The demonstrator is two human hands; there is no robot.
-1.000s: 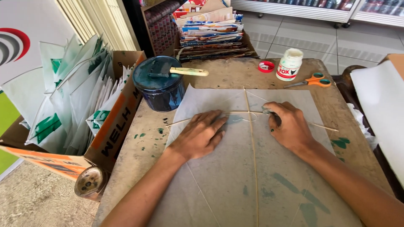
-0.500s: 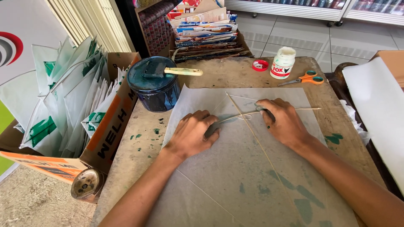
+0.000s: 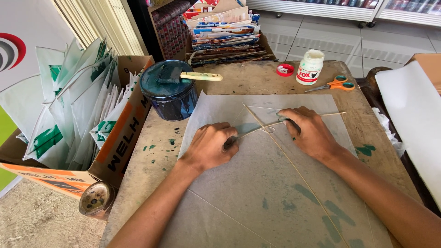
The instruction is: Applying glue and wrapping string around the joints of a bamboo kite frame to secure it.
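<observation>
Translucent grey paper (image 3: 275, 197) covers the centre of the frame, lying flat on a stained table (image 3: 151, 160), with a thin stick (image 3: 298, 172) running diagonally across it. A second, bowed stick (image 3: 257, 130) crosses it at mid-frame. The left hand (image 3: 209, 147) presses one end of that bow down, fingers curled shut on it; the right hand (image 3: 310, 133) pins the other end with bent fingertips. This looks like seating the cross stick on the sheet. Fixing it would call for adhesive: a blue pot (image 3: 169, 89) with a brush (image 3: 195, 76) stands at upper left, a white glue bottle (image 3: 308, 67) and orange scissors (image 3: 335, 84) at the top.
</observation>
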